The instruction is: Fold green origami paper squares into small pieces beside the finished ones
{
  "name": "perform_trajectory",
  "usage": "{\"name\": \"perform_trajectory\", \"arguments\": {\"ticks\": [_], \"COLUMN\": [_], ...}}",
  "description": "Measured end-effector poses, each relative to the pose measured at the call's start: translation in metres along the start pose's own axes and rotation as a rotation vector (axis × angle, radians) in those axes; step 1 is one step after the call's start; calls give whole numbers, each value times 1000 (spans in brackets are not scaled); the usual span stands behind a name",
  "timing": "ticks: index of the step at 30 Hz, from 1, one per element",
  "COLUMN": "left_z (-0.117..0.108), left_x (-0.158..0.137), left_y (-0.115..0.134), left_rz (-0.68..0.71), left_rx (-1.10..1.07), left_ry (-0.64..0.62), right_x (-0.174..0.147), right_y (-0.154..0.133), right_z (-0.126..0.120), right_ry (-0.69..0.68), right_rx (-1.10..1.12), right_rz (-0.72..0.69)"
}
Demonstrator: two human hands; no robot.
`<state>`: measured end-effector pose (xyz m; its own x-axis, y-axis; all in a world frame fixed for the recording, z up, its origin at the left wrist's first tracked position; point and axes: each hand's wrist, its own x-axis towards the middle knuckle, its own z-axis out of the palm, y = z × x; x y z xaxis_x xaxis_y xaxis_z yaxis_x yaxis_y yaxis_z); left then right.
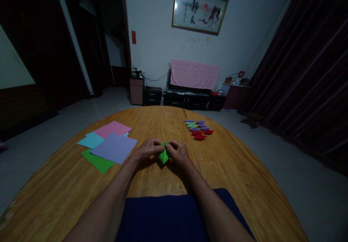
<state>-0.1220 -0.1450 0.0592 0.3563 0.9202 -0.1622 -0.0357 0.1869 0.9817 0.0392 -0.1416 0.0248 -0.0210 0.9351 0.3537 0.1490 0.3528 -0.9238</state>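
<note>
Between my two hands is a small piece of folded green paper (164, 157), with a pointed lower end and a crease down its middle. My left hand (150, 148) pinches its upper left side between thumb and fingers. From the right, my right hand (178, 151) pinches the upper right side, its thumb near the top tip. Both hands are low over the wooden table, near its middle. The fingertips hide part of the upper folds.
Left on the round wooden table (217, 176) lie loose sheets: purple paper (114, 147), pink paper (114, 129), blue paper (91, 140) and green paper (98, 161). Several folded paper pieces stand at right, including red ones (200, 137) and purple ones (200, 122). Dark blue cloth (163, 216) is at the near edge.
</note>
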Motion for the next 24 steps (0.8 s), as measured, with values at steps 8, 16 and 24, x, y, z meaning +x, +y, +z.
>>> {"name": "perform_trajectory", "arguments": {"ticks": [8, 16, 24], "left_z": [0, -7, -10], "left_x": [1, 6, 16], "left_y": [0, -1, -4], "left_rz": [-18, 15, 105], "left_rx": [-26, -74, -77], "left_ry": [-17, 89, 69], "right_x": [-1, 6, 6], "right_y": [-7, -8, -7], "right_z": [-3, -9, -7], "right_ry": [66, 251, 256], "right_rx": [-86, -27, -19], "right_rz": [-37, -76, -95]}}
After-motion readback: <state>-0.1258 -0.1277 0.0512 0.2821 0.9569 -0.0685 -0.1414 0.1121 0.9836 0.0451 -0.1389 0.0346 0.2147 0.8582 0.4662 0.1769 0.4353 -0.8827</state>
